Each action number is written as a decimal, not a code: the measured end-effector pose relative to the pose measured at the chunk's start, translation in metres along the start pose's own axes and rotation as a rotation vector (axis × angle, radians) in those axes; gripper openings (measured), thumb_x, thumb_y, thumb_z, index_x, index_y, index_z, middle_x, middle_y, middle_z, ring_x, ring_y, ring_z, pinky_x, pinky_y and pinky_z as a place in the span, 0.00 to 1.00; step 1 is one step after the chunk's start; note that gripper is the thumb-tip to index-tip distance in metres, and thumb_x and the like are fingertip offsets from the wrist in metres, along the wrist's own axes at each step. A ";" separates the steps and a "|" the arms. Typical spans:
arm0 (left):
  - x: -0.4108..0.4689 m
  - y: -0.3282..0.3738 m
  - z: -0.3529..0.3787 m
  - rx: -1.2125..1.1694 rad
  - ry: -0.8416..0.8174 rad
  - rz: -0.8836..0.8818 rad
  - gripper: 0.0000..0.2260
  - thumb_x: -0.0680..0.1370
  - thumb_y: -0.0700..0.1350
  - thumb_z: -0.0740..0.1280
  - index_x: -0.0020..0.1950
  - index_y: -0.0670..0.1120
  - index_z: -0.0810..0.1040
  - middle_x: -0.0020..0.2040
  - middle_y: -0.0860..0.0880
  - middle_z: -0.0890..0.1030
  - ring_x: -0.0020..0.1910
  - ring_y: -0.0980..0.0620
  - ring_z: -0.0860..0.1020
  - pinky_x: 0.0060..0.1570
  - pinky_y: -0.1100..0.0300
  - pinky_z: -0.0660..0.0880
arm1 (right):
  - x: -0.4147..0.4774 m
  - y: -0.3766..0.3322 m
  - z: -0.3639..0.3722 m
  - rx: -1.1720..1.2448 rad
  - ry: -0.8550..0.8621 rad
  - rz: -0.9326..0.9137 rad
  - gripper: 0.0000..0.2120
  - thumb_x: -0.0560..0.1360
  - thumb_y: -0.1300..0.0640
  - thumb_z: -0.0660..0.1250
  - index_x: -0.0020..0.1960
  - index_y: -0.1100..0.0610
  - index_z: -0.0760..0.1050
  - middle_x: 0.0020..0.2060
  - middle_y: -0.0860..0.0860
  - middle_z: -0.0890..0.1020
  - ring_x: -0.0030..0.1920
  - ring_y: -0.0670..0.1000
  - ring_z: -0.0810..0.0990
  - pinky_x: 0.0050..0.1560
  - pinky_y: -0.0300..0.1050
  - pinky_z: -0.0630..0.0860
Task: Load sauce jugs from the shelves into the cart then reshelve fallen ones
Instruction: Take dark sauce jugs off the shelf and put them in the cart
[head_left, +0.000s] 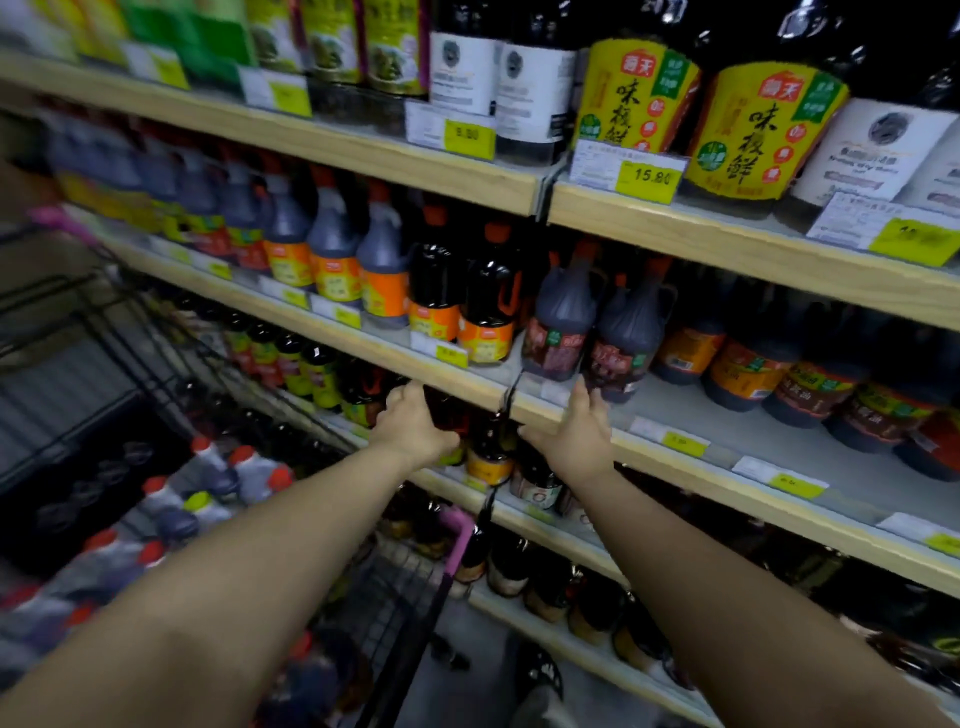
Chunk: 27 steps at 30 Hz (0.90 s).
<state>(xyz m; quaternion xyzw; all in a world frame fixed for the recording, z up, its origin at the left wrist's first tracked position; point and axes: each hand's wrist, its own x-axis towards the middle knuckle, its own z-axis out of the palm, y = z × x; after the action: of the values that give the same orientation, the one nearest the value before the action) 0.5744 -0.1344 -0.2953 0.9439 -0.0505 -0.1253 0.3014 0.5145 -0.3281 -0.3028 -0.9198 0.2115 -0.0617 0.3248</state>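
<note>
Middle shelf (737, 421) and wire cart (400, 608), the latter loaded with red-capped jugs (249, 470) and lying below and left of both hands. A dark jug (626, 332) is stood at the shelf's front edge, directly above and just beyond the right hand (571, 436), the nearer one; its fingers (584, 397) are held straight, slightly spread, tips at the jug's base. Its long axis is near vertical, cap pointing up. The left hand (413, 426) is curled round a second dark jug (441, 410) under the shelf lip; that jug's axis cannot be told.
</note>
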 end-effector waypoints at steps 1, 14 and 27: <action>-0.013 -0.019 -0.006 0.019 0.006 -0.032 0.41 0.71 0.54 0.72 0.76 0.45 0.54 0.73 0.43 0.59 0.71 0.41 0.64 0.66 0.48 0.68 | -0.011 -0.007 0.010 -0.002 -0.037 -0.015 0.46 0.71 0.43 0.71 0.78 0.53 0.46 0.77 0.56 0.50 0.77 0.56 0.49 0.72 0.51 0.57; -0.144 -0.201 0.006 0.020 -0.117 -0.433 0.40 0.57 0.65 0.60 0.65 0.47 0.72 0.60 0.41 0.74 0.58 0.41 0.73 0.53 0.52 0.73 | -0.094 -0.059 0.130 -0.214 -0.531 -0.281 0.43 0.71 0.41 0.70 0.77 0.51 0.51 0.77 0.54 0.55 0.76 0.57 0.56 0.71 0.57 0.62; -0.181 -0.189 0.120 -0.602 0.209 -1.216 0.44 0.70 0.54 0.73 0.75 0.41 0.52 0.68 0.39 0.66 0.66 0.39 0.70 0.63 0.48 0.71 | -0.097 -0.026 0.239 -0.522 -1.088 -0.559 0.34 0.69 0.45 0.73 0.70 0.55 0.66 0.66 0.54 0.72 0.65 0.56 0.72 0.61 0.48 0.73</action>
<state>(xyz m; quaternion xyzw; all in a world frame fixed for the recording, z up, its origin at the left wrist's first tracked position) 0.3715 -0.0168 -0.4624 0.6866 0.5548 -0.1893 0.4300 0.4961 -0.1318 -0.4708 -0.8885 -0.2209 0.3827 0.1238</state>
